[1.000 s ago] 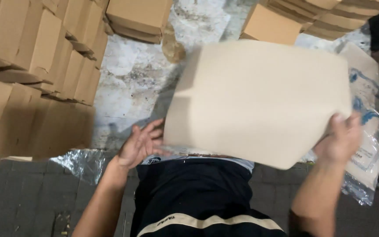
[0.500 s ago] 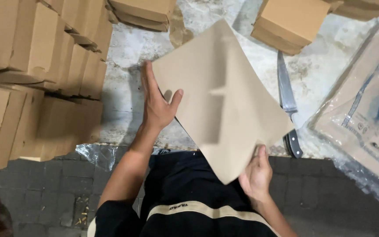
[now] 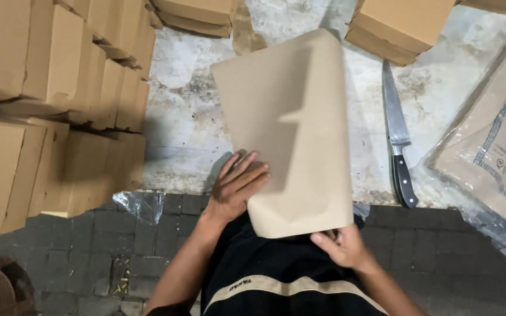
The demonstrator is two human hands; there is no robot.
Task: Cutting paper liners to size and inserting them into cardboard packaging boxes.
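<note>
— Cardboard sheet [image 3: 291,129]: where is it seen?

— It is held up over the pale stained floor [image 3: 183,123], in front of the torso in the black garment with a tan stripe [image 3: 276,287]. Its upper edge is curled over, and a fold shadow is cast across its middle.

— How is it gripped?

— The left hand [image 3: 235,187] is laid flat against the sheet's left lower edge, fingers [image 3: 247,167] stretched out and spread, pressed on the surface rather than closed around it. The right hand [image 3: 341,246] is placed under the sheet's bottom edge; its fingers are curled loosely, and the thumb is seen touching the lower rim. Whether the edge is truly pinched there cannot be told, since part of the hand is hidden by the sheet.

— What is found around the sheet?

— A kitchen knife [image 3: 398,137] with a black handle is laid on the floor just to the right of the sheet, blade pointing away. Farther right of the sheet, a plastic-wrapped bundle of flat cardboard [image 3: 493,146] is seen. Stacked folded cardboard boxes [image 3: 48,99] are piled well to the left of the sheet, and more boxes [image 3: 402,26] are set beyond its upper right corner. Dark paving bricks [image 3: 89,246] lie below and left of the sheet.
</note>
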